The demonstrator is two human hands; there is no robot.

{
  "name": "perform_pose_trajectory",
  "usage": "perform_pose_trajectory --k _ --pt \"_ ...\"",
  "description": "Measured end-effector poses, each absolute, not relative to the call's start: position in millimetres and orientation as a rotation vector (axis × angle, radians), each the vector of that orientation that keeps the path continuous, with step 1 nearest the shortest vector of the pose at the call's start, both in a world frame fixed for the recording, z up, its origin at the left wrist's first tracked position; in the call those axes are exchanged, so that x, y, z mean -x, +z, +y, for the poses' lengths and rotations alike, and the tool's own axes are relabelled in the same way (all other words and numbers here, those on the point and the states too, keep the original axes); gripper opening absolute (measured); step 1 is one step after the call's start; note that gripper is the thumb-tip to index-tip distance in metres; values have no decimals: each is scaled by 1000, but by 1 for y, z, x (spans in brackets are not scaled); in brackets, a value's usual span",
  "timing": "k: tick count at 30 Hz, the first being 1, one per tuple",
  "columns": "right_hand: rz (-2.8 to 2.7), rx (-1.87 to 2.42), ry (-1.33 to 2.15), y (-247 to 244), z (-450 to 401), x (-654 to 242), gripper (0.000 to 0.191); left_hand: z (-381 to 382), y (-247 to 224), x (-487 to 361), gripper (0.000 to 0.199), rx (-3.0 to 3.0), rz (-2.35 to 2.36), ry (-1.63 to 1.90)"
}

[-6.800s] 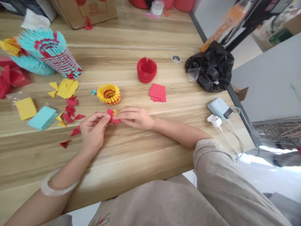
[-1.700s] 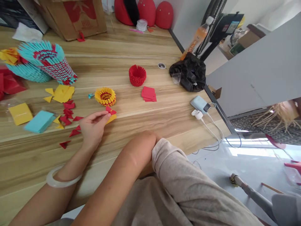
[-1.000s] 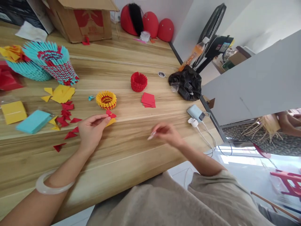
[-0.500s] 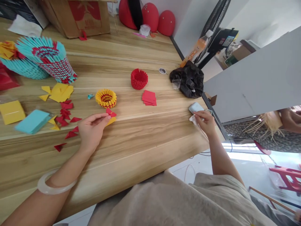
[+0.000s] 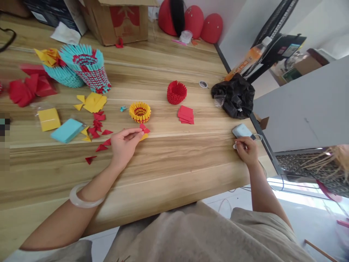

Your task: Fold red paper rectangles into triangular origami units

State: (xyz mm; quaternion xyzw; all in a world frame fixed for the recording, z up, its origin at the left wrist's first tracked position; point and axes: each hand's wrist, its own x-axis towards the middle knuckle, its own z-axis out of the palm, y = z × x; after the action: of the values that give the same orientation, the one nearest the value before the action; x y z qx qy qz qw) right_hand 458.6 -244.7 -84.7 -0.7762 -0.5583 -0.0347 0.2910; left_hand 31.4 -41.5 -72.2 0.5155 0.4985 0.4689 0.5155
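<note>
My left hand [image 5: 124, 147] pinches a folded red paper piece [image 5: 144, 128], and a bit of yellow paper [image 5: 144, 137] shows just under its fingertips. Right above it stands a yellow and red ring of folded paper [image 5: 140, 112]. At the table's right side, my right hand [image 5: 247, 150] is closed by a pale blue device [image 5: 242, 131], with a small white thing [image 5: 235, 145] at its fingertips. Loose red folded pieces [image 5: 101, 147] lie left of my left hand. A red paper bowl [image 5: 176, 92] and a stack of red paper slips [image 5: 185, 115] sit near the middle.
Yellow slips [image 5: 95, 102], a yellow pack [image 5: 49, 119] and a light blue pack [image 5: 67, 130] lie at the left. Behind them stand turquoise and red paper vases [image 5: 91, 69] and a cardboard box [image 5: 120, 23]. A black plastic bag [image 5: 236, 96] sits at the right edge.
The view has shifted left, so the table items appear further right. My right hand has moved slightly down beside the blue device, its fingers more curled. My left hand still pinches the red piece.
</note>
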Motion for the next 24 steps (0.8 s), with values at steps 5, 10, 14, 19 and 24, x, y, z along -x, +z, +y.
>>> perform_pose_trajectory --k 5,10,14,19,24 --pt "-1455 2029 -134 -89 -246 -456 18 -43 -72 -31 24 -1220 1186 1125" --pt "-1442 2041 -152 -90 -246 -456 13 -43 -71 -29 29 -1232 1170 1085" --pt "-1440 2029 -181 -91 -245 -456 12 -44 -70 -29 28 -1237 1162 1094" --pt "-1438 1979 -302 -96 -246 -457 11 -45 -66 -29 27 -1220 1160 1085" --pt "-1353 2036 -521 -101 -245 -464 14 -44 -68 -29 27 -1216 1148 1087"
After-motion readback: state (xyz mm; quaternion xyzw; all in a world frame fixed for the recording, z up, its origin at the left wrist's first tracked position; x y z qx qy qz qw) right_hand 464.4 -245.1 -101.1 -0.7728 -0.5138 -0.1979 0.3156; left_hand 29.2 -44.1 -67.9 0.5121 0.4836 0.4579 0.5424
